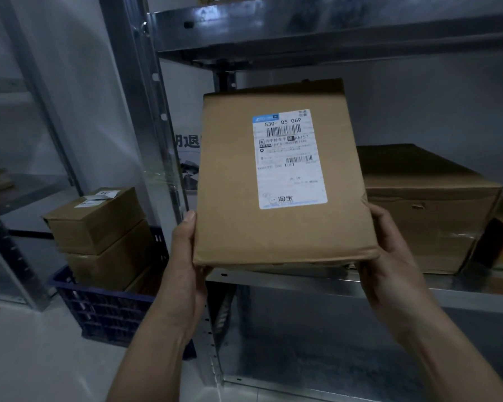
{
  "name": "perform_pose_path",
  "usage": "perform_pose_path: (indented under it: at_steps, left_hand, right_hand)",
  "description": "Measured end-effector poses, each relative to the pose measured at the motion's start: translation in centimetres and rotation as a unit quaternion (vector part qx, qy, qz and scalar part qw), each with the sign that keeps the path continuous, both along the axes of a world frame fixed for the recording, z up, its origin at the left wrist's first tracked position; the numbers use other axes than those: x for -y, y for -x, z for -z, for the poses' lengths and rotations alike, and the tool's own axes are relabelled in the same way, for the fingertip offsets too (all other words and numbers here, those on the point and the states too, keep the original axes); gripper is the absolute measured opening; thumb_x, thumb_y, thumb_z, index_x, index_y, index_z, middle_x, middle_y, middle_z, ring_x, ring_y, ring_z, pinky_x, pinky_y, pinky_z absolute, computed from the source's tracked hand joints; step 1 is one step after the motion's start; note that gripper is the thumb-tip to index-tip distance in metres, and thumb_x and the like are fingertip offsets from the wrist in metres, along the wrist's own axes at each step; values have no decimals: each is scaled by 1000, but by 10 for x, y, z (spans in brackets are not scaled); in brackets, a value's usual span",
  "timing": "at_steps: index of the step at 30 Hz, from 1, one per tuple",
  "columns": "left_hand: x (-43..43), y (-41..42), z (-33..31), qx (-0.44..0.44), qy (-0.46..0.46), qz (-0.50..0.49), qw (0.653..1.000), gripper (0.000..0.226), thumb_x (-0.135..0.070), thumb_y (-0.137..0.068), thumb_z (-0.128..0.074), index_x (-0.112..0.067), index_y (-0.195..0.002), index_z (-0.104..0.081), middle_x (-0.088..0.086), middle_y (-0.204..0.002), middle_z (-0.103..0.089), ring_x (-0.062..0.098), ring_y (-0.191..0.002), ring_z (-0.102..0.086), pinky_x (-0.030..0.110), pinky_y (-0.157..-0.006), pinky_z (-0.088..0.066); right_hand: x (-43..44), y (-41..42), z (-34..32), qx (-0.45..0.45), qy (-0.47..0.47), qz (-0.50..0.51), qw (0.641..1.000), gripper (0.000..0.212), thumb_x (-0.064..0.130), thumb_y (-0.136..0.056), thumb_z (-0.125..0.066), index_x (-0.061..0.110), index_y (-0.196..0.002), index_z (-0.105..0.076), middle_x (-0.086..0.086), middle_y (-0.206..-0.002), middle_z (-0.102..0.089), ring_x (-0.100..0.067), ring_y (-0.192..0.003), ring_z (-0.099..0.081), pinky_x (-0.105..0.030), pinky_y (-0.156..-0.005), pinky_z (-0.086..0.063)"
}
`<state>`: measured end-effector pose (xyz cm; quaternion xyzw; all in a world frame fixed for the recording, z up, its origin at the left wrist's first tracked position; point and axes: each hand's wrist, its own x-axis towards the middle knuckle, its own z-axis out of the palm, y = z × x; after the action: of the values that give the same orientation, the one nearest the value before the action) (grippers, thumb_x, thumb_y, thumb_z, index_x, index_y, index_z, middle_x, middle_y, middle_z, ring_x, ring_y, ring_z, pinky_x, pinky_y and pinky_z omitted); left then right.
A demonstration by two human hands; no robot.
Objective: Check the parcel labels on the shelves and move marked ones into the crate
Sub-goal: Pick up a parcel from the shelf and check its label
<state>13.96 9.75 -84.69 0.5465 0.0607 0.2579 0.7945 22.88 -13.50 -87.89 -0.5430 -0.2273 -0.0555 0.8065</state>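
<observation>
A flat brown cardboard parcel [238, 198] is held up in front of the metal shelf [331, 281], its broad face toward me. A white shipping label [289, 159] with barcodes and "530- D5 069" sits on its upper right part. My left hand [186, 256] grips the parcel's lower left edge, thumb along the side. At the lower right corner my right hand [389, 256] holds it, thumb on the front. A dark blue plastic crate [105, 311] stands on the floor at the left with stacked brown boxes [99, 227] in it.
A larger dented cardboard box [427, 213] lies on the same shelf at the right. Another shelf board [302, 33] runs overhead. Steel uprights [145, 111] stand between the shelf and the crate. A second rack [9, 227] is at the far left. Pale floor lies below.
</observation>
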Motion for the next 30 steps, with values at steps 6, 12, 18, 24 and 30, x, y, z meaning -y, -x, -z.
perform_pose_path:
  at_steps: [6,12,18,24,30]
  left_hand:
    - [-1,-3,2,16,23,8,1000,49,-39,-110,-36,-29,-91,-81,-8,-93,-80,1,-80,-72,30,-81,-46]
    - [-3,-6,8,-5,0,5,1000,50,-39,-110,-36,-27,-92,-81,-4,-96,-80,11,-95,-69,33,-90,-48]
    - [-12,-8,18,-35,-48,-3,998,45,-48,-107,-42,-25,-134,-69,2,-124,-77,23,-119,-66,38,-96,-51]
    - [-16,-17,22,-37,-107,-10,993,47,-46,-104,-43,-33,-146,-59,-11,-130,-74,6,-116,-69,32,-98,-50]
    - [-12,-24,27,-61,-114,-84,988,35,-17,-111,-49,-24,-143,-62,-6,-127,-74,8,-116,-70,23,-101,-56]
  right_hand:
    - [0,-3,3,30,18,27,999,48,-6,-103,-56,32,-129,-69,-1,-130,-73,-12,-118,-66,-19,-90,-56]
    - [0,-6,1,19,30,65,997,48,-1,-106,-56,39,-123,-76,-4,-123,-75,-19,-118,-64,-38,-105,-49]
    - [-1,3,-3,-7,105,48,993,73,80,-86,-63,34,-143,-65,6,-141,-70,-13,-136,-62,-44,-117,-44]
    - [-12,7,0,-29,78,54,995,36,61,-84,-68,49,-118,-72,31,-122,-73,13,-122,-63,-24,-111,-42]
    - [-15,-1,9,-17,114,64,991,42,41,-97,-58,49,-139,-57,26,-132,-68,19,-118,-60,-2,-89,-48]
